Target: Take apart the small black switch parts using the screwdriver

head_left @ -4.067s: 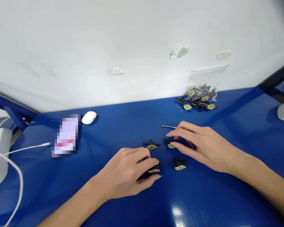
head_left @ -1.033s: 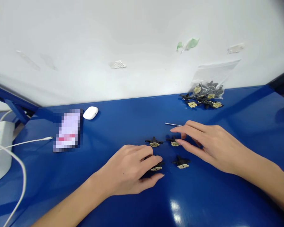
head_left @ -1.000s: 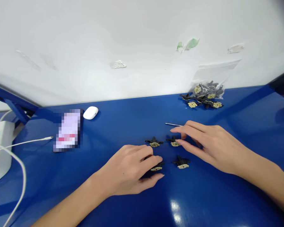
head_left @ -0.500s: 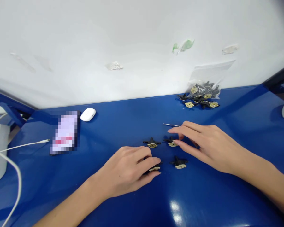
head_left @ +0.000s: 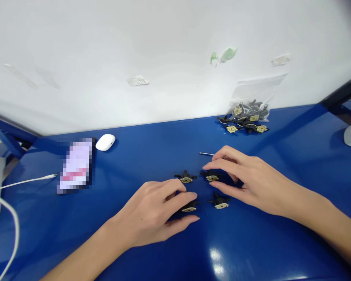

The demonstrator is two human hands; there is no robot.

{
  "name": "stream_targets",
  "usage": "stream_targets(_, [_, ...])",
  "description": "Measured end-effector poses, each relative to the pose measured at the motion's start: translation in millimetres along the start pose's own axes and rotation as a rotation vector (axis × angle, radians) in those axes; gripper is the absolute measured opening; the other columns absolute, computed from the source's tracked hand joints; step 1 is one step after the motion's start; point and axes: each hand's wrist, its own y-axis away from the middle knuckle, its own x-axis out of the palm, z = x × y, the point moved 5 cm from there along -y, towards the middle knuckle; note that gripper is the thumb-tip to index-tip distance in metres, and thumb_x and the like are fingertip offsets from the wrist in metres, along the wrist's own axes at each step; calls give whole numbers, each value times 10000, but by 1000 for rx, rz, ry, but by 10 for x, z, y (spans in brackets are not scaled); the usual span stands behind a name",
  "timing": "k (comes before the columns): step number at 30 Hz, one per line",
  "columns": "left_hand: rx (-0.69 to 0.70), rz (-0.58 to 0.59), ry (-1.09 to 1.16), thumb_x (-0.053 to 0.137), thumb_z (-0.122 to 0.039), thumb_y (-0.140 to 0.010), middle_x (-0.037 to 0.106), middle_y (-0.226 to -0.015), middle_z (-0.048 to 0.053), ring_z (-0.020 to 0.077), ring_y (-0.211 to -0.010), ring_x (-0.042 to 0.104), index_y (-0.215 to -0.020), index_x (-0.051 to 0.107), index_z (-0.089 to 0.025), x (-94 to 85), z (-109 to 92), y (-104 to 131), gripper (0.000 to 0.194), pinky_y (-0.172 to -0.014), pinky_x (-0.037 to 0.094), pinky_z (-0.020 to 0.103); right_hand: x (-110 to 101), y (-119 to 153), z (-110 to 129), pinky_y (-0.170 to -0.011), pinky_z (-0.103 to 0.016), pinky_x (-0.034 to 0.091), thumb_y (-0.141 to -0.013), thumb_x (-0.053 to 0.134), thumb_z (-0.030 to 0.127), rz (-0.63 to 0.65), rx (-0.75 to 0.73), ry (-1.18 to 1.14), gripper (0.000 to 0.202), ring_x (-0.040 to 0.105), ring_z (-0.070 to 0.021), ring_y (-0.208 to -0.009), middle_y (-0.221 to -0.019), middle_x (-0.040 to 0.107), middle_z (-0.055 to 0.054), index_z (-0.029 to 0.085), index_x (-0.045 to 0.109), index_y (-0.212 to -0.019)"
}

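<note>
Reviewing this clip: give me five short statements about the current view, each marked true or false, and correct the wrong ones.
1. The left hand partly covers a black part. True.
2. The white case lies beside the phone. True.
3. The right hand is on the phone. False: it is at another black part.
4. The plastic bag lies between the hands. False: it is at the back, by the wall.
5. Both hands wear gloves. False: both are bare.

We look through one camera worn on the head, facing forward and down across a blue table (head_left: 152, 156) to the white wall (head_left: 169, 43). We see the left hand (head_left: 160, 212) and right hand (head_left: 242, 175) from above and close by, near mid-frame, their forearms (head_left: 312, 205) cut by the bottom and right edges.
</note>
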Motion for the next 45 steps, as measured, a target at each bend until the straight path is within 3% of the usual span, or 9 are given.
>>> stream_targets(4, [-114,-188,-107,798,-237,-1092,737,-1202,106,171,-879,740,-1341,763,-153,-126,39,-5,265,-741,625,299,41,-25,-28,-679,-350,558,-1218,555,385,39,12,-46,276,694,-168,-784,-1222,672,-58,250,718,-1394])
stream_targets(6, [-205,-219,-170,780,-194,-1103,732,-1230,91,171,-933,737,-1349,773,-191,-143,102,8,246,-845,641,313,62,-38,-40,-689,-338,556,-1228,533,398,63,27,-94,285,707,-175,-831,-1192,674,-52,261,732,-1379])
stream_targets(10, [-283,-193,-106,781,-247,-1116,734,-1270,98,214,-1095,761,-1379,778,-209,-66,237,38,265,-971,649,348,79,-53,-46,-688,-324,547,-1228,537,392,76,44,-148,289,701,-181,-855,-1169,673,-54,266,744,-1384])
stream_targets(18, [-229,-159,-68,793,-270,-1116,821,-1153,69,222,-1011,750,-1402,789,-209,60,301,-8,292,-914,623,390,114,-44,-49,-730,-339,521,-1229,533,384,82,58,-182,276,674,-192,-871,-1227,681,-64,283,736,-1385])
stream_targets(31, [-224,-154,-38,808,-218,-1096,810,-1109,67,212,-989,733,-1334,827,-184,25,328,22,241,-908,613,357,142,-59,-49,-743,-346,540,-1223,552,398,38,67,-181,276,694,-192,-892,-1244,680,-67,275,740,-1384])
stream_targets(39, [-260,-137,-40,804,-240,-1101,819,-1178,80,222,-1039,745,-1410,777,-170,4,307,35,318,-936,630,358,154,-20,-54,-754,-355,548,-1233,524,422,18,50,-114,291,701,-181,-875,-1266,667,-55,308,699,-1437])
stream_targets(45, [-249,-123,-38,794,-237,-1106,812,-1165,80,221,-1021,738,-1404,775,-167,3,291,47,306,-918,633,356,107,-36,-43,-681,-328,548,-1220,555,394,15,40,-116,288,707,-182,-854,-1250,672,-69,282,706,-1438])
